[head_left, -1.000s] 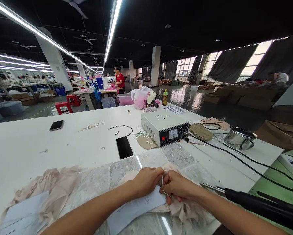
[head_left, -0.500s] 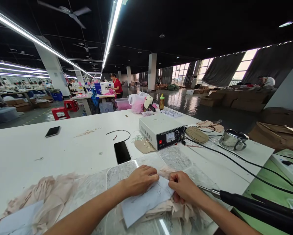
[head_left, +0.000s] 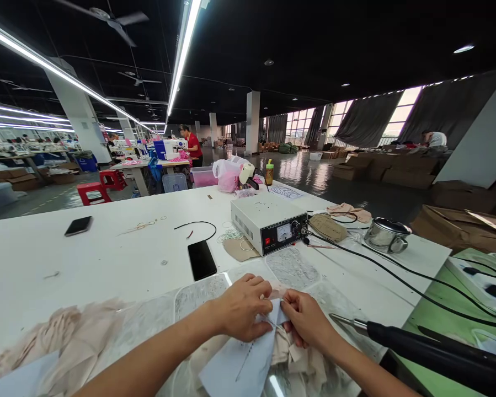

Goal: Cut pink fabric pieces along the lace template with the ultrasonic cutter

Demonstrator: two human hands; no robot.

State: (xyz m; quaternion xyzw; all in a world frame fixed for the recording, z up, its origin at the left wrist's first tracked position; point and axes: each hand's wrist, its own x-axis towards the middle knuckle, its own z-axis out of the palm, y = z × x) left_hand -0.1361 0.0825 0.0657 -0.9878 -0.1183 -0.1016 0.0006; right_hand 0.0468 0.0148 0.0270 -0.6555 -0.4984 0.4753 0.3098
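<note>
A white paper sheet (head_left: 235, 366) with a row of small dark marks is bent, its upper right part raised in a fold. My left hand (head_left: 248, 309) grips that fold with bent fingers and thumb. On the fold's right side, my right hand (head_left: 308, 320) pinches the sheet's edge between thumb and forefinger. Beige fabric (head_left: 301, 358) lies bunched under the sheet and my right hand, on a clear plastic template (head_left: 202, 289). Just right of my right wrist is a pen-like tool (head_left: 405, 342) with a black handle and a pointed metal tip, untouched by my fingers.
Beyond my hands stand a control box (head_left: 272, 220) with a dial and a black phone (head_left: 202, 260). Black cables (head_left: 380, 270) cross the table's right side near a metal mug (head_left: 386, 236). More beige fabric (head_left: 61, 336) lies at left. A co-worker in red (head_left: 193, 146) stands farther off.
The sheet has gone from lying nearly flat to being folded up between my hands. My left thumb and fingers have closed over it. The view has shifted slightly.
</note>
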